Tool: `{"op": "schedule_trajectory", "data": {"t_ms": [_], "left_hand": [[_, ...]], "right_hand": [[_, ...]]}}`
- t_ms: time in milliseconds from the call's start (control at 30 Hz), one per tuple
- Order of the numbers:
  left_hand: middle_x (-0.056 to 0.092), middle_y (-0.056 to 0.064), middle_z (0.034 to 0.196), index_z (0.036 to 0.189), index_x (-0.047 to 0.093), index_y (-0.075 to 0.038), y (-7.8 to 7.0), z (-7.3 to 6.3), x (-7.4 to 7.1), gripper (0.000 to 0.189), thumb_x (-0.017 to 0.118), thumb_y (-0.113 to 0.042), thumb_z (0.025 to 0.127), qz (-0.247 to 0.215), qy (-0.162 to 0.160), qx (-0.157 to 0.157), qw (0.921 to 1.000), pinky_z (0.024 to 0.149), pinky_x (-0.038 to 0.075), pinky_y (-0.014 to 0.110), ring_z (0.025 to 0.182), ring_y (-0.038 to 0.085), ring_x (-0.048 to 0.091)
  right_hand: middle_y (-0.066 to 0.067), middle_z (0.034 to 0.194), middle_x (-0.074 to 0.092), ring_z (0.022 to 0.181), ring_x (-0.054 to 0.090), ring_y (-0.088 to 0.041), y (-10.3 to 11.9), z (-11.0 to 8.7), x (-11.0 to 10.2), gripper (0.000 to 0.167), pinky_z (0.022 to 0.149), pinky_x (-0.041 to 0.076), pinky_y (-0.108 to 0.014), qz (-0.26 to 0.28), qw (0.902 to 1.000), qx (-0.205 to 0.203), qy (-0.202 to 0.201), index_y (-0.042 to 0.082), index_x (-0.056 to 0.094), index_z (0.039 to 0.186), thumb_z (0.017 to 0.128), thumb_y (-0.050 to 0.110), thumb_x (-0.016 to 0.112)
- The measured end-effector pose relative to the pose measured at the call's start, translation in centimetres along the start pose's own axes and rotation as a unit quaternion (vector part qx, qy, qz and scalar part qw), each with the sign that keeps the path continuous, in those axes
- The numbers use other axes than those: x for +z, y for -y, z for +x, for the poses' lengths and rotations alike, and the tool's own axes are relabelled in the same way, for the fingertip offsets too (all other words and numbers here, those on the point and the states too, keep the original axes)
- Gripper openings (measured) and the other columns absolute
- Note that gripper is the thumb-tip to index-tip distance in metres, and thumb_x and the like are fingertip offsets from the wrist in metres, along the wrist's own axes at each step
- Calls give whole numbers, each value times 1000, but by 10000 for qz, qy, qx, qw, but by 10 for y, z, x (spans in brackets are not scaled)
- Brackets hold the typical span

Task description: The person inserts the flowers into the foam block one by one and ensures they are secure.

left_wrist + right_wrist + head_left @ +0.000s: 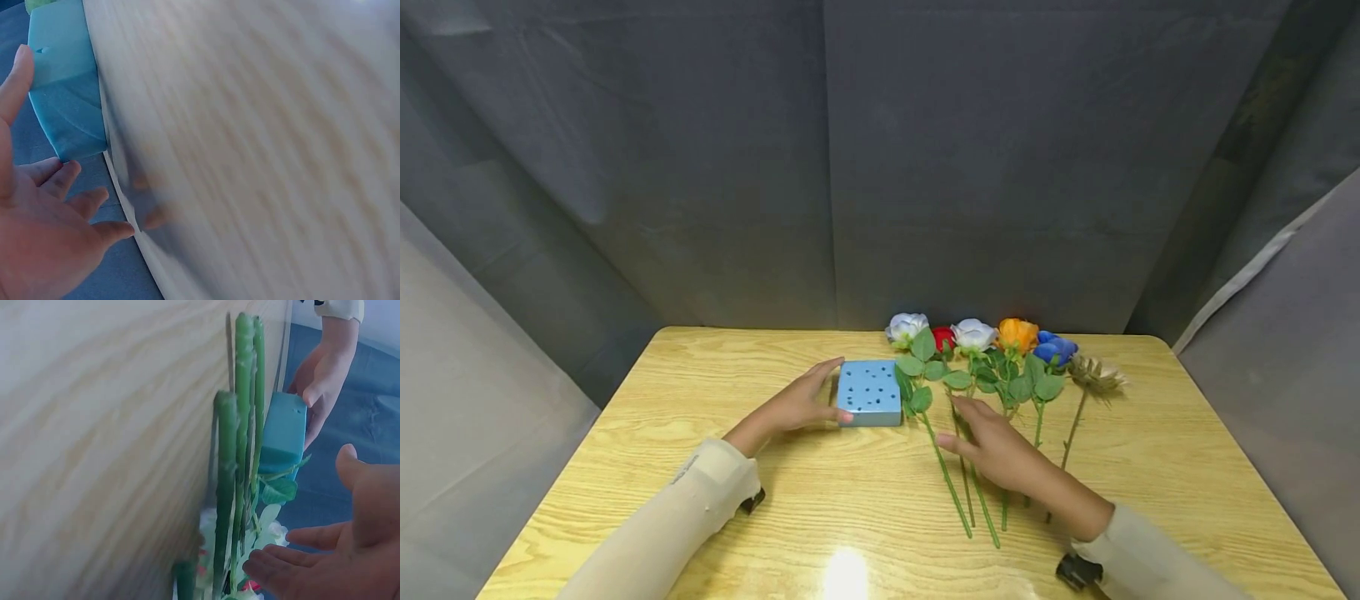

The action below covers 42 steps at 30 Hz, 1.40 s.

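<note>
A light blue foam block dotted with small holes sits on the table. At its left side is my left hand, fingers extended, with the thumb at the near corner and the index fingertip at the far one. My right hand hovers over the flower stems with its fingers loosely extended; no stem shows in its grasp in the right wrist view. Artificial flowers lie side by side: a pale white rose, a red flower, another white rose, an orange flower, a blue flower and a beige flower.
Light wood makes up the tabletop. Its far edge meets a dark grey curtain, and paler cloth hangs at both sides. Green leaves from the leftmost flower overlap the block's right edge in the head view.
</note>
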<state>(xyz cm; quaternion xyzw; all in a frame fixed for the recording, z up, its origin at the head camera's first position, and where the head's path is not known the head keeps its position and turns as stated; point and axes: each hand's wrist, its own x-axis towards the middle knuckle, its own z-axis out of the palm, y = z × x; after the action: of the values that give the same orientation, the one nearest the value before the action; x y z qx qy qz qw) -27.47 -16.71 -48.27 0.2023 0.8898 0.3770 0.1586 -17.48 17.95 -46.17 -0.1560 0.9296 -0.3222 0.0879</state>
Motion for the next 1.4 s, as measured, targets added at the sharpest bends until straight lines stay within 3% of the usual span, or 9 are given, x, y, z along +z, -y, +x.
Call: {"op": "schedule_trajectory", "data": {"t_ms": [200,667,900,1400], "left_hand": [[19,13,171,167,19,-17,-4,1,-2,113,87,-46,81,-32,59,-42,10000,122,23,62,156,38,19],[19,14,171,166,19,-15,-6,2,-3,114,88,-42,80,-71,138,-66,9999,122,23,62,156,38,19],[20,15,170,166,19,-14,-7,2,-3,114,89,-41,80,-84,151,-72,9998,121,23,62,156,39,19],[20,15,170,166,19,-15,-6,3,-4,115,90,-42,79,-116,126,-138,9998,121,24,63,156,40,20]], "right_hand": [[-29,162,31,147,32,-52,6,1,4,86,111,34,-71,109,9999,16,89,3,30,161,100,55,61],[-26,157,41,143,41,-48,12,3,9,77,112,38,-64,321,9995,59,-12,-1,36,158,100,39,69],[-24,146,54,126,59,-40,16,3,15,70,96,54,-53,718,9973,60,-132,-4,42,154,98,26,73],[-16,127,64,99,59,-24,17,13,24,72,78,50,-37,637,9961,481,-377,-5,53,145,83,8,87]]}}
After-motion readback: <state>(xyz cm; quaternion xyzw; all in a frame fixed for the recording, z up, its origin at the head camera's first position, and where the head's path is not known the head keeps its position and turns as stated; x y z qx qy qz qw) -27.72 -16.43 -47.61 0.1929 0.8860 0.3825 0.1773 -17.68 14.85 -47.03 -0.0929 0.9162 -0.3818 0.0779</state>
